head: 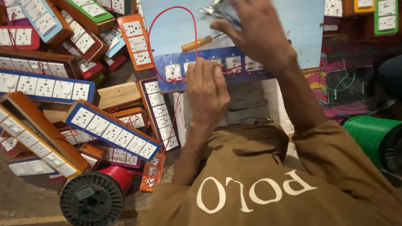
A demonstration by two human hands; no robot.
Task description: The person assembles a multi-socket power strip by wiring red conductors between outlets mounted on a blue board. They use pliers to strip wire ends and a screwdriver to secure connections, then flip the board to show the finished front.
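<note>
Your left hand (207, 90), fingers curled shut, presses the blue switch panel (209, 67); right hand (251, 31) fingers pinch pliers (215, 12) just above, screwdriver (197, 43) between.

Warm, fairly dim indoor light, brightest on the pale blue board (259, 31) beyond the right hand (251, 35). Right hand slightly motion-blurred, esp. the fingers; left hand (206, 92) sharper. Soft shadow under both hands on the blue switch panel (176, 71). Far right & lower-left corners fall dark. Wide-angle bend at edges, boxes left of the left hand look splayed. No hard glare
</note>
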